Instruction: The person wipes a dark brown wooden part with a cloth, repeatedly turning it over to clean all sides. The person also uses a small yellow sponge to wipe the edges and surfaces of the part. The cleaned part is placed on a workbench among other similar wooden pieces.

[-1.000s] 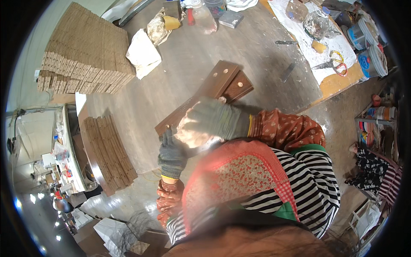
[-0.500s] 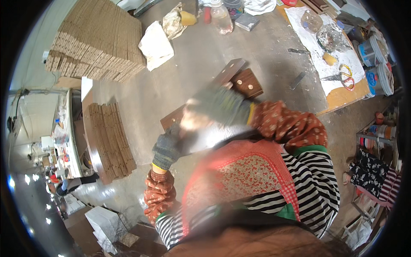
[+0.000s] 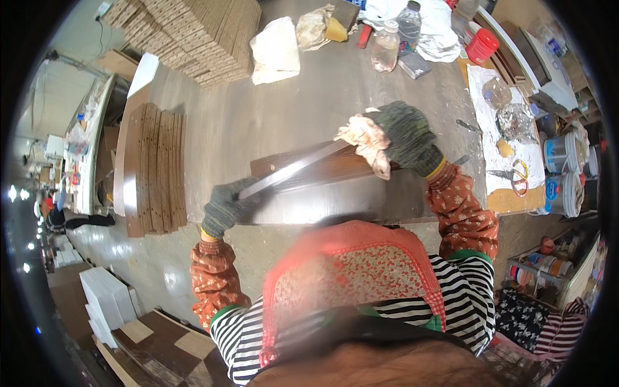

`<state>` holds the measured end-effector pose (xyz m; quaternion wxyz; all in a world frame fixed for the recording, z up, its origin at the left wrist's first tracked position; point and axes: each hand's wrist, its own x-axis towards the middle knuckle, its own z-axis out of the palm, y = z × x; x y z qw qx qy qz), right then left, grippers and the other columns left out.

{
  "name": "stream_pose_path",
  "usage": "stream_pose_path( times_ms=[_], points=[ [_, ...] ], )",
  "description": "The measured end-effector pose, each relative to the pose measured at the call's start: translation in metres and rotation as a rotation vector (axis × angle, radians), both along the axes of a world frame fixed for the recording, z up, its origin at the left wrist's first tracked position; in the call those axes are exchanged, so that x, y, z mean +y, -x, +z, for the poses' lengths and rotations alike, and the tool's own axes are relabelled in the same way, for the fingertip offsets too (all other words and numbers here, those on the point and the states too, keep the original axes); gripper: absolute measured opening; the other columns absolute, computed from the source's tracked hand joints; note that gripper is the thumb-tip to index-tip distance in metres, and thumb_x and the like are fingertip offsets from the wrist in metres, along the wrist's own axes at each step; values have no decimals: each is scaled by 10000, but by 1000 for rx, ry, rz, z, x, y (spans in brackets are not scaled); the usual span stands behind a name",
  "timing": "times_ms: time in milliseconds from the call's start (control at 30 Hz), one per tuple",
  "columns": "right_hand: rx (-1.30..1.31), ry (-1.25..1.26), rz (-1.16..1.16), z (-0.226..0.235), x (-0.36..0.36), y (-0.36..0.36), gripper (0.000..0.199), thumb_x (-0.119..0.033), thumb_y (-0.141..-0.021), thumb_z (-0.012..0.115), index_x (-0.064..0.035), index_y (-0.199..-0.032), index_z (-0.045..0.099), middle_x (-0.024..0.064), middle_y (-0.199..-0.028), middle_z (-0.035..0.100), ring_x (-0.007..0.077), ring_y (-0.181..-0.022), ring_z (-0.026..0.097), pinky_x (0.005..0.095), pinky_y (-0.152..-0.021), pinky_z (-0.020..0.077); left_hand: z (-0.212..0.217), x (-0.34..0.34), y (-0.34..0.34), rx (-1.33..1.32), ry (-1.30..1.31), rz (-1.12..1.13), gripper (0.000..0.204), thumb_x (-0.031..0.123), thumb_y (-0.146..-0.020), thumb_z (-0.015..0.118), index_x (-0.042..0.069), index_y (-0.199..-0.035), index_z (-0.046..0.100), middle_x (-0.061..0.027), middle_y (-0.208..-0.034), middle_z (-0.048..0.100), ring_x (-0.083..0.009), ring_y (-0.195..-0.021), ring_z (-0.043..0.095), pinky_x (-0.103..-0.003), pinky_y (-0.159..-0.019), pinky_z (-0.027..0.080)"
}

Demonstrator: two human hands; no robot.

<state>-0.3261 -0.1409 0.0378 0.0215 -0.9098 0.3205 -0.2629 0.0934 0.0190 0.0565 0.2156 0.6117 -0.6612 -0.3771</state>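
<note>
Dark wood panel [image 3: 335,187] may slip off the table [image 3: 284,109]: left hand [image 3: 225,206] clenched on its end, right hand [image 3: 406,135] only pressing a rag [image 3: 367,138].

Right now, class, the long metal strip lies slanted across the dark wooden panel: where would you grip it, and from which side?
Grip the metal strip at its two ends, from above, as the gloved left hand and right hand do. It is long, thin and flat against the dark panel, so its middle offers little purchase.
</note>
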Motion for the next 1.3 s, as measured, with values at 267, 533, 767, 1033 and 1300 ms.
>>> stream_pose_path(
  times_ms=[267,533,767,1033,1300],
  points=[
    [30,-42,104,31,9,-25,473,-341,-782,764,-144,-1204,680,67,-977,686,297,-954,664,414,-794,530,-40,-9,6,102,132,52,418,148,-866,827,6,-1241,710,-59,-1104,765,-90,-957,670,-284,-863,559],
    [279,-224,527,31,70,-223,461,-303,-964,561,-124,-1388,530,93,-1241,632,279,-1140,635,428,-936,558,-72,-21,-23,-223,751,-197,512,448,-723,863,97,-1066,718,-14,-975,709,-164,-897,660,-346,-869,543],
    [181,-57,395,46,70,-190,362,-269,-905,608,-165,-1251,605,95,-1100,662,308,-1058,680,459,-855,564,-73,-18,-29,93,435,-13,357,400,-829,818,76,-941,719,-55,-811,711,-209,-657,678,-413,-665,542],
    [-141,-735,-448,43,25,33,347,-350,-883,658,-143,-1156,709,184,-1094,699,321,-1034,681,447,-897,525,-56,-19,-20,66,195,45,306,224,-846,830,19,-1056,745,-98,-933,756,-204,-797,694,-343,-736,543],
    [-216,-156,-1047,5,67,94,524,-363,-922,657,20,-1277,606,264,-1203,657,427,-1114,628,477,-996,485,-41,-5,-7,844,-161,328,363,148,-867,747,-16,-1183,678,-108,-1083,729,-200,-887,689,-323,-803,565]
  ],
)
